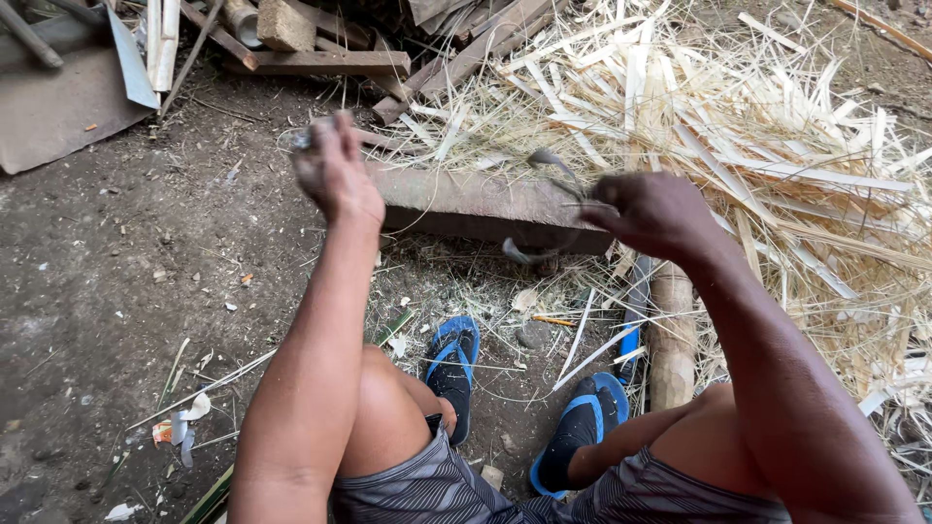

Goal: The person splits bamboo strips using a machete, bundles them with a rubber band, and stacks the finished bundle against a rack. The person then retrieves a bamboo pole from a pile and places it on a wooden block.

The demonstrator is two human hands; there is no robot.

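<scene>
Head view: right hand [652, 212] clenched around a thin curved strip [546, 209] whose arc bows leftward toward the blurred left hand [335, 173], grip unreadable; wooden plank [456, 202] lies crosswise just beyond both.

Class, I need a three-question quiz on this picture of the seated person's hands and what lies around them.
1. True or false: the right hand grips a curved blade.
2. Which lies right of the wooden block? A bricks, B split bamboo strips, C water.
3. What colour trims the sandals?

Key: 1 true; 2 B; 3 blue.
</scene>
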